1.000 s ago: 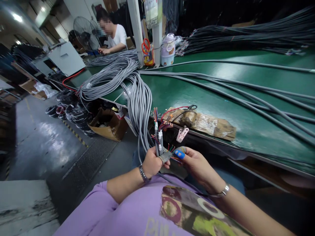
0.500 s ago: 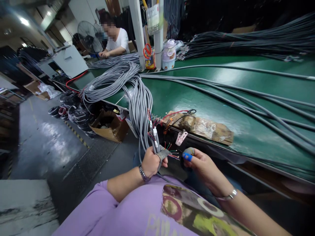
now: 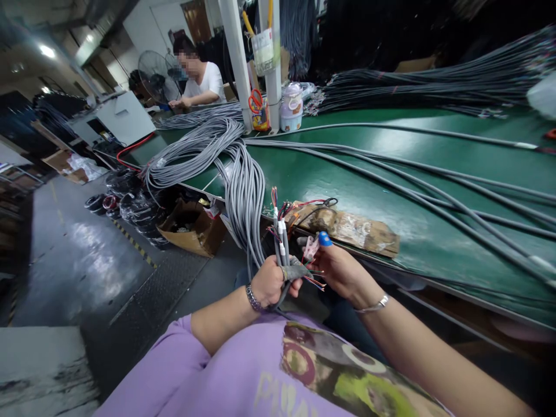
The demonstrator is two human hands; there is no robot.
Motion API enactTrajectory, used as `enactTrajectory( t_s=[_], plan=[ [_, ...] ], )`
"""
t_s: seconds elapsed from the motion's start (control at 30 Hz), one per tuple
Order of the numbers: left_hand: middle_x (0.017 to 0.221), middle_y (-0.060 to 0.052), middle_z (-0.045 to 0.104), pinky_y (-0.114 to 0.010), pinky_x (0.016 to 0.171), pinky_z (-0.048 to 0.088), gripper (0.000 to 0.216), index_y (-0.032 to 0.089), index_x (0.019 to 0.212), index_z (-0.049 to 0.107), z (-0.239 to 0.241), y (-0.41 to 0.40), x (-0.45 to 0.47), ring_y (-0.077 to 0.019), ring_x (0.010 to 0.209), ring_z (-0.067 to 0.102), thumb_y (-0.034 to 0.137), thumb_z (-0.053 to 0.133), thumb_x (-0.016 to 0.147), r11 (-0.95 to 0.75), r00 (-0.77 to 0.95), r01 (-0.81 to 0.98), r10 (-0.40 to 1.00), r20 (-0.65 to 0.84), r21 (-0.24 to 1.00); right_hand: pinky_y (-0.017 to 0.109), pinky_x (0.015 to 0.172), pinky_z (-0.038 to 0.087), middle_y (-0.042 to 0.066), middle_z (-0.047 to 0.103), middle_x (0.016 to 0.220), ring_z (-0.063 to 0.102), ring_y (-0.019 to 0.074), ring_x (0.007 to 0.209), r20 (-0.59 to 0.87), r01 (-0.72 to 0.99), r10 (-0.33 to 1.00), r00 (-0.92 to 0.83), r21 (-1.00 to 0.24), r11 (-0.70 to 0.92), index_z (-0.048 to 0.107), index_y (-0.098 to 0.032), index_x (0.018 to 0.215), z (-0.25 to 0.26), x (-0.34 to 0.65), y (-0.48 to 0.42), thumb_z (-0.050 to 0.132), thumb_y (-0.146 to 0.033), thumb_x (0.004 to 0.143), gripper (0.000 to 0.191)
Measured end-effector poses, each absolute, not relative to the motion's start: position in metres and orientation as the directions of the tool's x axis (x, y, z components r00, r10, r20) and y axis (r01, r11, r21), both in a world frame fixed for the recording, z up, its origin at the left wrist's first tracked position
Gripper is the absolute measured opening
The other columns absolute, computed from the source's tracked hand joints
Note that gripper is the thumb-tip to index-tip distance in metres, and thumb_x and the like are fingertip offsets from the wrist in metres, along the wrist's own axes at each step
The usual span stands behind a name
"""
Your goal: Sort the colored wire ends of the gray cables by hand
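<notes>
Since half a second ago, the right hand (image 3: pixel 341 269) has risen from beside the left toward the pink clip (image 3: pixel 311 247) at the bench (image 3: pixel 347 168) edge, and the view has tilted up a little.

Just below frame centre, the left hand (image 3: pixel 270 284) is closed in a fist around a bunch of grey cable ends (image 3: pixel 280 246), about three or four, held upright with their stripped coloured wires (image 3: pixel 278 205) fanning out above and to the right. The right hand is half open, its forefinger in a blue fingertip cover (image 3: pixel 324 238); the fingers reach the clip, though whether they actually pinch it is hard to tell at this size.

The step in hand looks like sorting or dressing the bared conductors of the held cables. The next move likely calls for a fine pinch on a single wire while the left fist keeps the ends steady.

One thick bundle of grey cables (image 3: pixel 245 179) hangs over the bench edge left of centre. One brown taped pad (image 3: pixel 356 226) lies on the bench behind the hands. One co-worker in white (image 3: pixel 204 81) sits at upper left.
</notes>
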State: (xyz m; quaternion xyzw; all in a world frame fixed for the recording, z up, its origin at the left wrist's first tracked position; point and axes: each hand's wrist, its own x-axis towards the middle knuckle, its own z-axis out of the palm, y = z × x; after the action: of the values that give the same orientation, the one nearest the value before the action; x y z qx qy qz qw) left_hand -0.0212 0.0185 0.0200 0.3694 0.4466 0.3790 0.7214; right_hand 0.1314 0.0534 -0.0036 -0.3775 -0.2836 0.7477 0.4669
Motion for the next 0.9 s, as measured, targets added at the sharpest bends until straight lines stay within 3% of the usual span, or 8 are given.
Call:
enactTrajectory(
  t_s=[0.3, 0.53, 0.67, 0.8, 0.9],
  plan=[
    [0.043, 0.002, 0.052, -0.02, 0.033, 0.033, 0.044, 0.014, 0.06, 0.054, 0.012, 0.021, -0.018, -0.0078, 0.033, 0.044, 0.048, 0.08, 0.051, 0.449, 0.33, -0.175, 0.865, -0.377, 0.876, 0.024, 0.057, 0.048, 0.0, 0.062, 0.064, 0.054, 0.0111, 0.057, -0.32, -0.609, 0.931, -0.178, -0.707, -0.36, 0.066, -0.018, 0.067, -0.003, 0.123, 0.052, 0.082, -0.054, 0.06, 0.04],
    [0.043, 0.002, 0.052, -0.02, 0.032, 0.034, 0.047, 0.015, 0.06, 0.052, 0.01, 0.02, -0.018, -0.0077, 0.033, 0.043, 0.05, 0.081, 0.05, 0.456, 0.327, -0.144, 0.86, -0.393, 0.878, 0.027, 0.052, 0.046, -0.001, 0.059, 0.061, 0.051, 0.0123, 0.052, -0.312, -0.579, 0.916, -0.252, -0.71, -0.401, 0.062, -0.02, 0.071, 0.001, 0.122, 0.048, 0.07, -0.064, 0.068, 0.044],
    [0.043, 0.002, 0.051, -0.02, 0.033, 0.033, 0.045, 0.014, 0.062, 0.055, 0.012, 0.016, -0.023, -0.0076, 0.034, 0.043, 0.05, 0.08, 0.051, 0.446, 0.343, -0.147, 0.86, -0.377, 0.883, 0.024, 0.051, 0.045, -0.001, 0.059, 0.062, 0.051, 0.0119, 0.054, -0.324, -0.575, 0.909, -0.261, -0.705, -0.416, 0.064, -0.021, 0.075, 0.004, 0.125, 0.047, 0.073, -0.058, 0.068, 0.039],
    [0.043, 0.003, 0.051, -0.02, 0.034, 0.033, 0.047, 0.015, 0.064, 0.054, 0.016, 0.014, -0.028, -0.0073, 0.034, 0.043, 0.051, 0.08, 0.051, 0.44, 0.361, -0.185, 0.862, -0.356, 0.879, 0.025, 0.054, 0.045, -0.001, 0.058, 0.061, 0.051, 0.0119, 0.054, -0.301, -0.534, 0.92, -0.249, -0.75, -0.39, 0.064, -0.02, 0.073, -0.001, 0.126, 0.048, 0.076, -0.05, 0.068, 0.033],
    [0.042, 0.003, 0.051, -0.02, 0.033, 0.031, 0.048, 0.016, 0.063, 0.052, 0.019, 0.016, -0.027, -0.0072, 0.033, 0.042, 0.052, 0.081, 0.05, 0.437, 0.351, -0.215, 0.869, -0.348, 0.874, 0.027, 0.056, 0.046, 0.0, 0.057, 0.061, 0.05, 0.0135, 0.055, -0.229, -0.479, 0.963, -0.141, -0.836, -0.269, 0.063, -0.021, 0.072, -0.009, 0.125, 0.047, 0.069, -0.056, 0.073, 0.036]
  ],
)
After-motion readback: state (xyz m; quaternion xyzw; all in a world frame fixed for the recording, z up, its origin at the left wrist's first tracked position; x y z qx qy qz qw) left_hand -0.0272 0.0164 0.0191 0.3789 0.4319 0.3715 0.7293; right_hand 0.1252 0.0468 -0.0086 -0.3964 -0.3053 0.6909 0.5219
